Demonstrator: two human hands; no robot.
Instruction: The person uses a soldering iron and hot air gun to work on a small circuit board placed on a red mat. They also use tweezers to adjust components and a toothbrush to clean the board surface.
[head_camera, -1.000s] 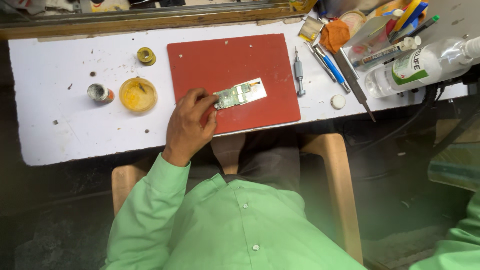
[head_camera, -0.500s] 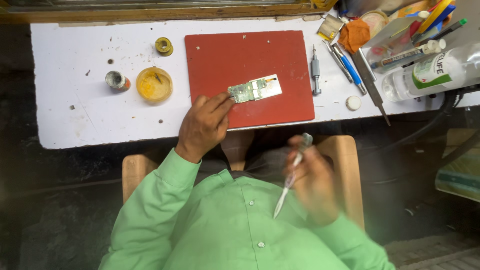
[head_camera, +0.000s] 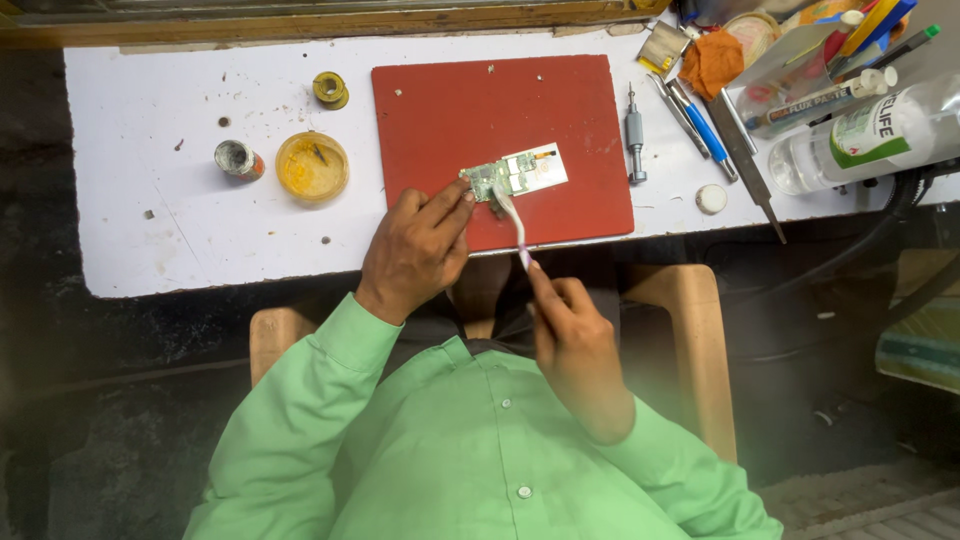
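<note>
Two hands work over the red mat on your white surface. Your left hand reaches up from the near edge, and its fingertips press down on the left end of the small circuit board, pinning it flat; the fingers lie close together and wrap around nothing. That board sits in the lower middle of the mat, tilted a little, its green end toward your left hand and its pale end toward the right.

Your right hand is closed around the handle of a brush, held well back from the surface edge, over your lap. The brush slants up and to the left, and its pale head touches the board's near edge, just beside your left fingertips.

Left of the mat you have a shallow yellow dish, a small round tin beside it, and a spool of solder wire farther back. Right of the mat a grey screwdriver lies upright to your view, then a blue pen, a long metal blade, a small white cap, an orange cloth and a clear plastic bottle on its side.
</note>
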